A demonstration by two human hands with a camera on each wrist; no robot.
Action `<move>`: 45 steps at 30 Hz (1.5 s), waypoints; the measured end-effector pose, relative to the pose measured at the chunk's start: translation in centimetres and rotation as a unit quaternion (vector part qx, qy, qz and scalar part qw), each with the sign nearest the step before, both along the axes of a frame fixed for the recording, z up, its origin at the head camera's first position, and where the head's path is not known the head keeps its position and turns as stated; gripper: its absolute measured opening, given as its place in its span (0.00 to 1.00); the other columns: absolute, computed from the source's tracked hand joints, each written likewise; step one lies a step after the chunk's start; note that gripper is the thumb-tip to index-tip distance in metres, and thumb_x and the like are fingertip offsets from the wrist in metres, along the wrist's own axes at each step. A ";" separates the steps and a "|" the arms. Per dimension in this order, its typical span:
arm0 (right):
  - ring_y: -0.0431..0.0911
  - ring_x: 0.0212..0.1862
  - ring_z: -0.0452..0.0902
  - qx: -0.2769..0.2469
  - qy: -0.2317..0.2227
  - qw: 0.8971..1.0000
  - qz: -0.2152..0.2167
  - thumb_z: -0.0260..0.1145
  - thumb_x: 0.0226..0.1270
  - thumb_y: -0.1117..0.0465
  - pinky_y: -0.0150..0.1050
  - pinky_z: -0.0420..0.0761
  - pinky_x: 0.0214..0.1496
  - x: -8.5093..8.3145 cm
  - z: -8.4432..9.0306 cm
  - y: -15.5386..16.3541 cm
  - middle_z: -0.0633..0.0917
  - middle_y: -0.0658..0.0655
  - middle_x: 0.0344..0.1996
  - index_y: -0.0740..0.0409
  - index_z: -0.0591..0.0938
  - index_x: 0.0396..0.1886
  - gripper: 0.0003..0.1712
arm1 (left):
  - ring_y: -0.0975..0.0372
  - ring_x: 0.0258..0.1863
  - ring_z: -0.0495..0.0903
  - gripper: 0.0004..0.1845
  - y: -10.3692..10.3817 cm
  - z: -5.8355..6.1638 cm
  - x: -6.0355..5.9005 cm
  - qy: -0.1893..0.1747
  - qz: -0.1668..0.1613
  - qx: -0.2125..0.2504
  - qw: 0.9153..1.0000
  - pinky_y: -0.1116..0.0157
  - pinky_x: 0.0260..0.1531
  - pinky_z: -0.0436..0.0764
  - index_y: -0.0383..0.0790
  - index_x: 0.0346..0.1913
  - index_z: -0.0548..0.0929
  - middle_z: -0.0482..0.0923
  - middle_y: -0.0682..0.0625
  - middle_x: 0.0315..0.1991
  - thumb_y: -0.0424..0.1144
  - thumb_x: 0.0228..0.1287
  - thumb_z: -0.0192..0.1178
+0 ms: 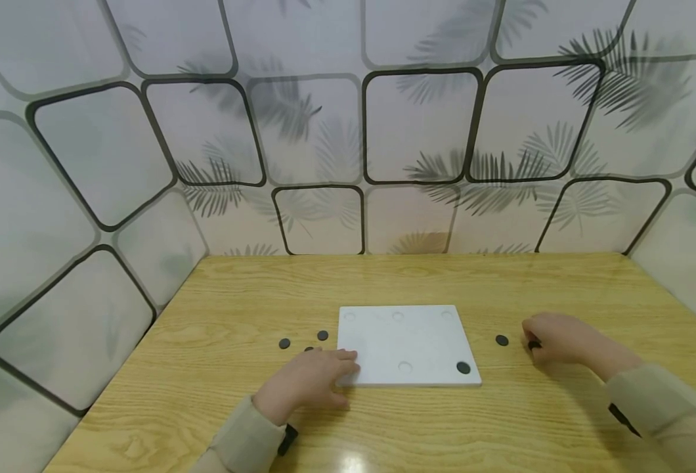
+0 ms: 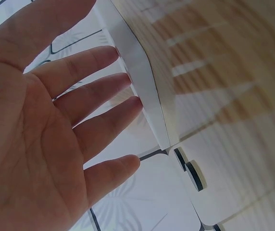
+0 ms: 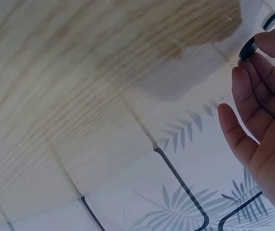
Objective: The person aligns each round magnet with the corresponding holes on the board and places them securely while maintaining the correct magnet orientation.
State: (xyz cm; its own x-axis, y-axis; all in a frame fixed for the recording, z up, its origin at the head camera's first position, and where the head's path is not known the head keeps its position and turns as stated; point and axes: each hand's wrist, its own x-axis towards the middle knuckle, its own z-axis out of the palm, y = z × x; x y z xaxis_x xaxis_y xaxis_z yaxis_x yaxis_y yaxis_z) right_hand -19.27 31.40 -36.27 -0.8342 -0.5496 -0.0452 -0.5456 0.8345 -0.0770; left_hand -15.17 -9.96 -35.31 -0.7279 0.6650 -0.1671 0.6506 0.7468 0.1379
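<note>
A white rectangular board point(image 1: 404, 341) with shallow round recesses lies on the wooden table. One black disc point(image 1: 463, 368) sits at its near right corner. My left hand point(image 1: 318, 378) touches the board's left edge with its fingers spread and fairly straight; the left wrist view shows fingertips point(image 2: 136, 103) right along that edge. Off the board's right side, my right hand point(image 1: 563, 338) pinches a second black disc point(image 3: 248, 48) between thumb and fingers, low over the table. Another black disc point(image 1: 502, 340) lies between that hand and the board.
Left of the board lie black discs, one at the outer left point(image 1: 285, 343), one nearer the board point(image 1: 322, 335) and one partly hidden behind my left hand point(image 1: 309, 349). The wooden table point(image 1: 253, 289) meets a patterned wall point(image 1: 318, 217) at its back.
</note>
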 end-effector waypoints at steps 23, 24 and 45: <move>0.41 0.21 0.58 0.022 -0.011 0.999 0.020 0.65 0.47 0.67 0.34 0.60 0.22 -2.9 1.4 -5.9 0.66 0.48 0.17 0.54 0.68 0.18 0.12 | 0.62 0.59 0.62 0.27 -0.1 0.2 0.0 -0.008 0.001 0.006 1.000 0.58 0.57 0.63 0.47 0.56 0.74 0.64 0.53 0.60 0.50 0.51 0.63; 0.41 0.21 0.58 0.024 -0.015 0.999 0.019 0.65 0.48 0.67 0.34 0.60 0.22 -3.0 1.4 -6.1 0.66 0.48 0.17 0.54 0.68 0.18 0.12 | 0.62 0.59 0.62 0.27 -0.1 0.2 0.0 -0.008 0.001 0.006 1.000 0.57 0.57 0.63 0.47 0.56 0.74 0.64 0.53 0.60 0.50 0.51 0.63; 0.43 0.22 0.59 0.041 -0.017 0.999 0.013 0.63 0.52 0.65 0.35 0.60 0.23 -4.9 1.3 -9.8 0.67 0.50 0.19 0.54 0.69 0.21 0.10 | 0.62 0.59 0.63 0.28 0.2 0.1 -0.1 -0.004 -0.005 0.000 1.000 0.60 0.57 0.63 0.47 0.56 0.73 0.64 0.54 0.61 0.50 0.51 0.63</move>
State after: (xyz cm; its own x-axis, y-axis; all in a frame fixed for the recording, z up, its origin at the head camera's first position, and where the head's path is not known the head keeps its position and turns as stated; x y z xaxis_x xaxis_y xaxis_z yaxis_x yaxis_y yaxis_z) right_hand -24.16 21.58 -34.99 -0.8164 -0.5650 -0.1191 -0.5660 0.8239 -0.0290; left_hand -15.30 -9.78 -35.16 -0.7205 0.6717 -0.1723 0.6562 0.7408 0.1437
